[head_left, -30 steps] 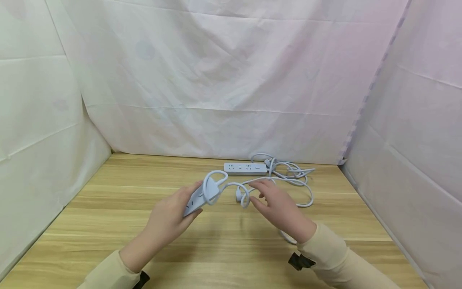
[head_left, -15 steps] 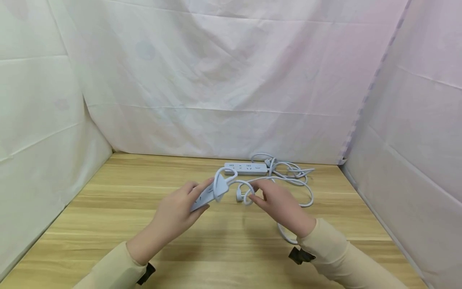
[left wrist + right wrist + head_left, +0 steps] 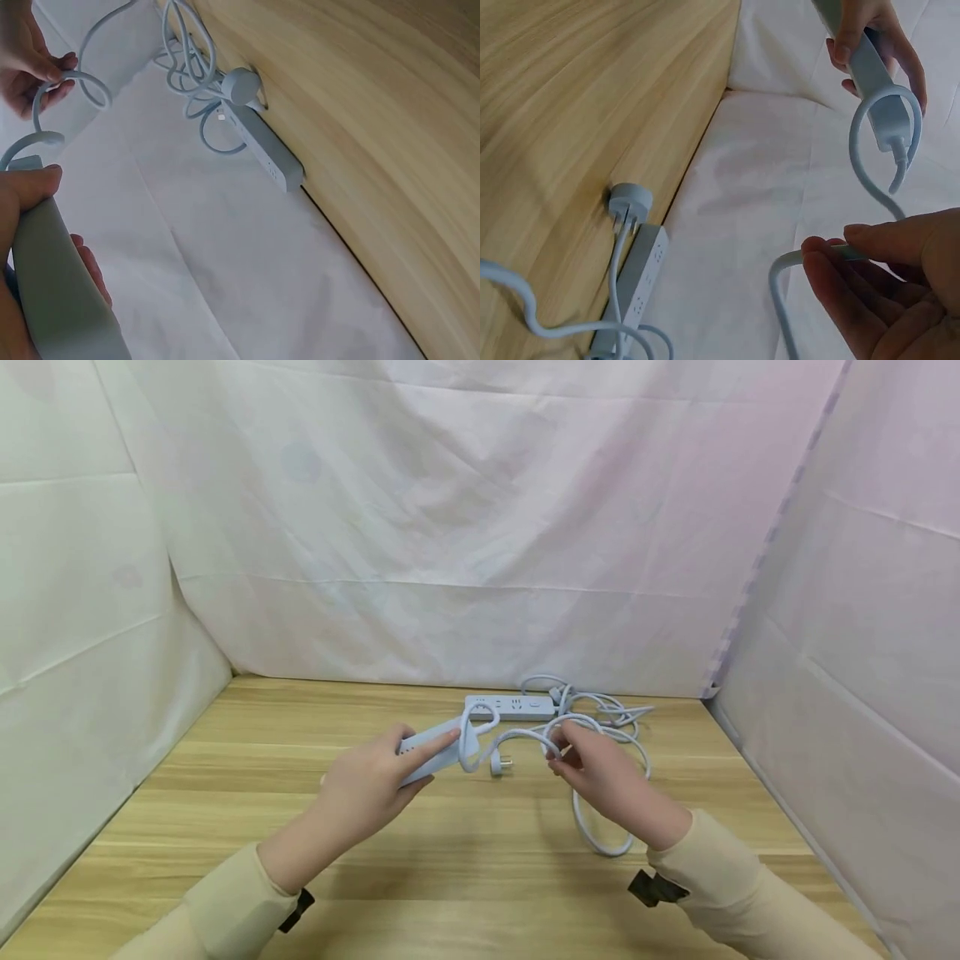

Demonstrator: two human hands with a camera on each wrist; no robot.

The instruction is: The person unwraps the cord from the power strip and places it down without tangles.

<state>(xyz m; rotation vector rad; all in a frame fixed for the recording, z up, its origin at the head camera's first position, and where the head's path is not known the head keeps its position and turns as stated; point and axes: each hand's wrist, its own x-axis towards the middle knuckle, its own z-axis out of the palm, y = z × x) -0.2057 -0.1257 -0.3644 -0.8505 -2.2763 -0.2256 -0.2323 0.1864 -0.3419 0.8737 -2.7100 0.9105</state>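
My left hand (image 3: 367, 789) grips a white power strip (image 3: 438, 750) raised over the table. A loop of its white cord (image 3: 467, 758) curls out from the strip's right end. In the right wrist view my right hand (image 3: 900, 292) pinches that cord (image 3: 778, 289) between thumb and fingers. The cord runs on from there in a wide bend on the right side of the table. A round plug (image 3: 497, 764) with metal prongs lies on the table between the two hands. Part of the held strip is hidden behind my left fingers.
A second white power strip (image 3: 510, 707) lies near the back edge, its cord (image 3: 611, 714) in a tangled coil to the right. White fabric (image 3: 450, 527) hangs behind and on both sides of the wooden table (image 3: 225, 810).
My right hand has closed on the cord and moved right, drawing the cord along. The left hand has shifted slightly right and turned the power strip it holds.
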